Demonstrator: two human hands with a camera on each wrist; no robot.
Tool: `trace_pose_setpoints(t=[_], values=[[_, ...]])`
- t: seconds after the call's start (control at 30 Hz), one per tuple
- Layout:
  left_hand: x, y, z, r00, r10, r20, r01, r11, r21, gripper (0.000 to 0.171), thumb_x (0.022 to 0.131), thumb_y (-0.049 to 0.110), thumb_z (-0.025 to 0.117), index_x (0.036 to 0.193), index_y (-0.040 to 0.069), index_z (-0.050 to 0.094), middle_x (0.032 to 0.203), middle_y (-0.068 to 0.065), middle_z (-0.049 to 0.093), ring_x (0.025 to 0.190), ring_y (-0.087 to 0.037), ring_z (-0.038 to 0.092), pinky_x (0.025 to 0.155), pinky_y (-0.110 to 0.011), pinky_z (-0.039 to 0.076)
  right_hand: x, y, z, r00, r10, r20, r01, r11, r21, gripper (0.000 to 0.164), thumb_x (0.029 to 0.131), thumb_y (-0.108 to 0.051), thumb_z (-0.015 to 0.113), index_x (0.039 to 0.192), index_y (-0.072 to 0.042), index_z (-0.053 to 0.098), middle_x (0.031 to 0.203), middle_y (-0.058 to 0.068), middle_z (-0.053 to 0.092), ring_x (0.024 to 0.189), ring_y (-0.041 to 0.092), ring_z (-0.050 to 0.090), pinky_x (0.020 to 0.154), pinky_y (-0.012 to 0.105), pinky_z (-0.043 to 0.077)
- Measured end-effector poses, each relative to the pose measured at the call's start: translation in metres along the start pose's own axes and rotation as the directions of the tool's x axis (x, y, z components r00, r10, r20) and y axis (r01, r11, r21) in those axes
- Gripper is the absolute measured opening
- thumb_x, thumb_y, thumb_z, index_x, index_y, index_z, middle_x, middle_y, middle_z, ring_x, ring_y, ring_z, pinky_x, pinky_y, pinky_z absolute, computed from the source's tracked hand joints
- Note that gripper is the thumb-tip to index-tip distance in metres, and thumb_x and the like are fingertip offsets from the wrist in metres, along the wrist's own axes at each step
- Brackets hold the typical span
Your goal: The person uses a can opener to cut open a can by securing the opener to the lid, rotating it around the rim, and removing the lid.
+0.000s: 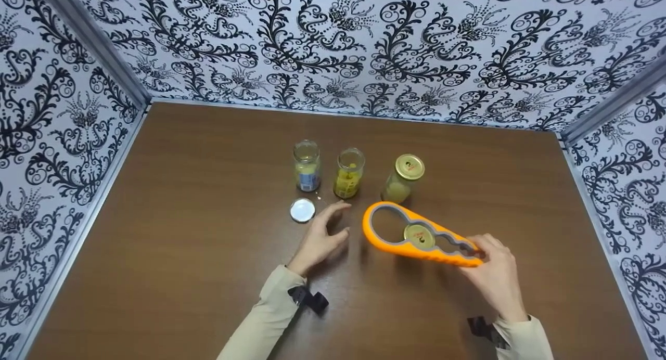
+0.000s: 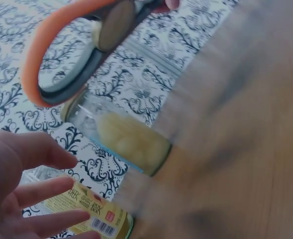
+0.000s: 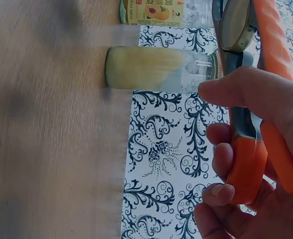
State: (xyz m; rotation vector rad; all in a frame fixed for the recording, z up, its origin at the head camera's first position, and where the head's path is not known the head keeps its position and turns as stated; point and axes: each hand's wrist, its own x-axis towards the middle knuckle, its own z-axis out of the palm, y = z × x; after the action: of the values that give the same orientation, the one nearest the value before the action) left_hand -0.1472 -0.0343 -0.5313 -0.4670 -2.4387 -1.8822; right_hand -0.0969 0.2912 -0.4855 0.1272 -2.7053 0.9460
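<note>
My right hand point(image 1: 497, 270) grips the handles of an orange jar opener point(image 1: 399, 249), its large loop pointing left above the table. A gold lid point(image 1: 419, 236) is caught between the opener's grey-lined jaws. Just behind the loop stands a lidded jar point(image 1: 397, 189) of pale contents, its gold cap in place. My left hand point(image 1: 318, 241) holds nothing, its fingers spread and loosely bent. Near its fingertips are an uncapped jar of yellow pieces point(image 1: 347, 179) and a white lid point(image 1: 302, 210). The left wrist view shows the yellow-labelled jar point(image 2: 104, 211) just beyond those fingers.
Another uncapped jar point(image 1: 307, 170) with a blue label stands at the left of the row. Tiny crumbs lie by the white lid. The brown table point(image 1: 197, 230) is bordered by patterned walls point(image 1: 333, 53) at the back and both sides.
</note>
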Motion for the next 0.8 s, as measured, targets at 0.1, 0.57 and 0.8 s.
trace_pose_setpoints(t=[0.1, 0.57, 0.8], values=[[-0.001, -0.001, 0.002, 0.997, -0.035, 0.066, 0.042, 0.992, -0.115, 0.044, 0.081, -0.010, 0.063, 0.125, -0.006, 0.056, 0.131, -0.025, 0.053, 0.124, -0.035, 0.049, 0.105, -0.043, 0.035, 0.001, -0.001, 0.002, 1.000, -0.004, 0.005, 0.004, 1.000, 0.006, 0.034, 0.057, 0.006, 0.084, 0.085, -0.005, 0.069, 0.076, -0.002, 0.058, 0.070, 0.017, 0.046, 0.069, 0.035, 0.029], [-0.006, -0.017, 0.008, 0.913, -0.160, 0.376, 0.317, 0.858, -0.404, 0.046, 0.083, -0.010, 0.054, 0.128, -0.015, 0.047, 0.129, -0.030, 0.052, 0.118, -0.034, 0.054, 0.094, -0.032, 0.044, 0.000, -0.006, 0.019, 0.999, -0.042, 0.008, 0.042, 0.998, 0.044, 0.033, 0.055, 0.005, 0.082, 0.084, -0.006, 0.069, 0.076, -0.002, 0.058, 0.072, 0.018, 0.048, 0.069, 0.033, 0.029], [-0.009, -0.024, 0.013, 0.879, -0.183, 0.440, 0.417, 0.743, -0.523, 0.045, 0.087, -0.009, 0.056, 0.131, -0.013, 0.048, 0.130, -0.030, 0.052, 0.120, -0.035, 0.053, 0.094, -0.034, 0.046, 0.000, -0.008, 0.029, 0.996, -0.088, 0.003, 0.088, 0.995, 0.055, 0.033, 0.055, 0.002, 0.084, 0.084, -0.007, 0.069, 0.076, -0.002, 0.058, 0.071, 0.017, 0.048, 0.069, 0.032, 0.029]])
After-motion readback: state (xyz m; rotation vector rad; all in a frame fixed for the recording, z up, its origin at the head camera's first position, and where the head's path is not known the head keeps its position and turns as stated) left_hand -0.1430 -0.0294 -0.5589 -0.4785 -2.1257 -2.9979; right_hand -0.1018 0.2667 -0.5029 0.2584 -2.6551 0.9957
